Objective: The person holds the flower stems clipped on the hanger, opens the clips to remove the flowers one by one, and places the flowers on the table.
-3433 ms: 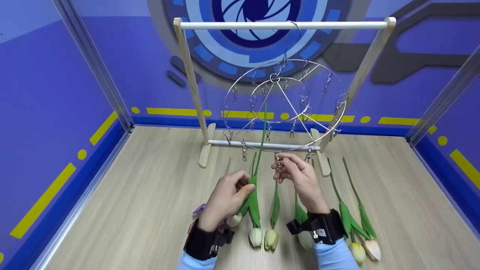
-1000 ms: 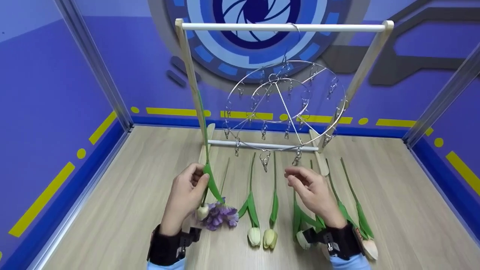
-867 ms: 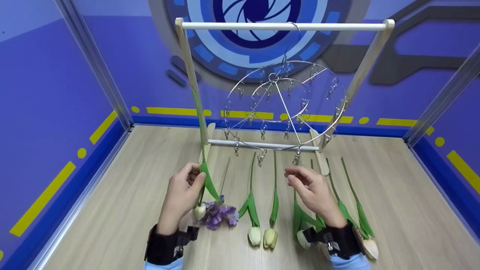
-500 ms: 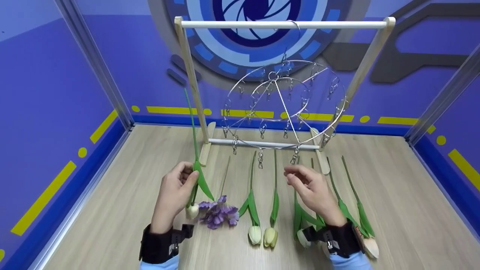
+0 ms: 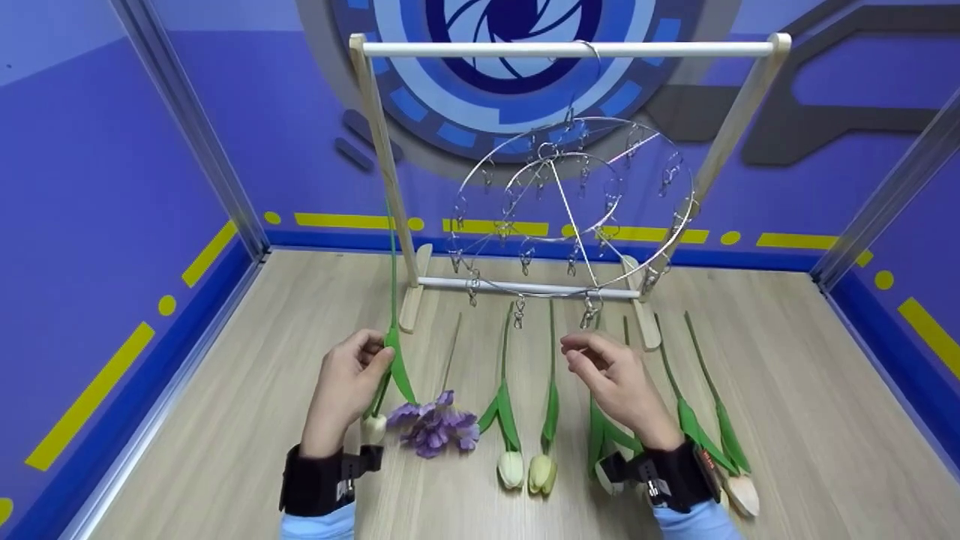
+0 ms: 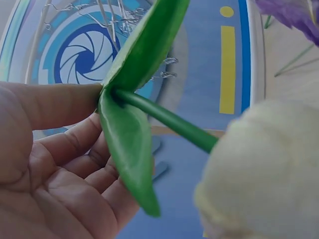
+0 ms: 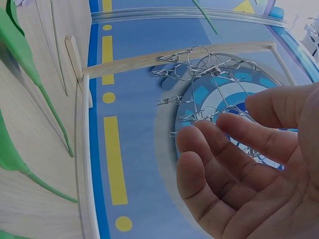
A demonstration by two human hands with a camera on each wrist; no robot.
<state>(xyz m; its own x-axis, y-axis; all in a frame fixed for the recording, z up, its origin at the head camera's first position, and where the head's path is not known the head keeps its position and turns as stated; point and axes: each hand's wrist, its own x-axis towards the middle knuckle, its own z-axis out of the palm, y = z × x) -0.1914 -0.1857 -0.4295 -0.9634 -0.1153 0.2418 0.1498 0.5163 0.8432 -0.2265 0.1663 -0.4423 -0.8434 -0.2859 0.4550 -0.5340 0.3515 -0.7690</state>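
Note:
My left hand (image 5: 346, 382) pinches a white tulip by its green leaves and stem, thumb against fingers. The tulip's stem (image 5: 393, 277) points up and its pale bloom (image 6: 264, 169) hangs below the hand, large in the left wrist view. My right hand (image 5: 611, 379) is raised below the front of a round wire clip hanger (image 5: 555, 217), fingers loosely bent and nothing between them. Small metal clips (image 5: 519, 311) dangle from the hanger's rings. In the right wrist view the clips (image 7: 169, 72) lie beyond the fingertips, and no contact shows.
The hanger hooks over the white bar (image 5: 480, 49) of a wooden stand (image 5: 382, 142). A purple flower (image 5: 435, 426) lies near my left hand. Two tulips (image 5: 511, 469) lie mid-table, and more, including a peach tulip (image 5: 742, 495), lie at the right. Blue walls enclose the table.
My left hand has carried the tulip leftward, away from the hanger. My right hand has let go of a front clip and stays just below the ring. The hanger has swung slightly.

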